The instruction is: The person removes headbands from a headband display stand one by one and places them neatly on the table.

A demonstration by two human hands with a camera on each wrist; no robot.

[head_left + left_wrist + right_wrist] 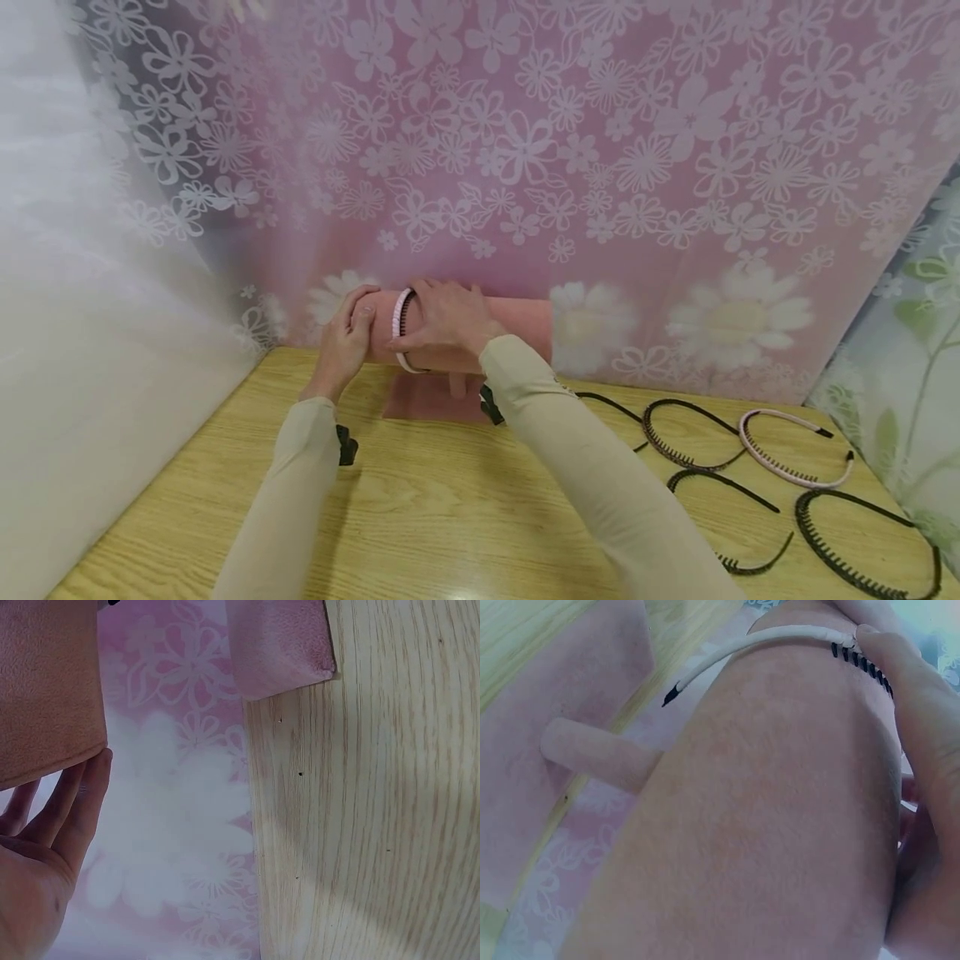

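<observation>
A pink plush headband stand [525, 323] lies across the back of the table, its thick roll carried on a short post [596, 754] above a flat base [420, 400]. Around the left part of the roll sits a white-pink headband [397, 325] with dark comb teeth inside. My right hand [456, 317] pinches this headband, thumb at its front and fingers over the top. In the right wrist view, one dark tip of the headband [780, 634] points down beside the roll. My left hand [341, 346] holds the roll's left end; its fingertips [101, 761] touch the end's edge.
Several more headbands lie on the wooden table [420, 517] at the right: a pink one [772, 467], a brown one [667, 450] and black ones [825, 554]. A flowered pink curtain [510, 167] hangs right behind the stand. White sheeting [97, 333] borders the left side.
</observation>
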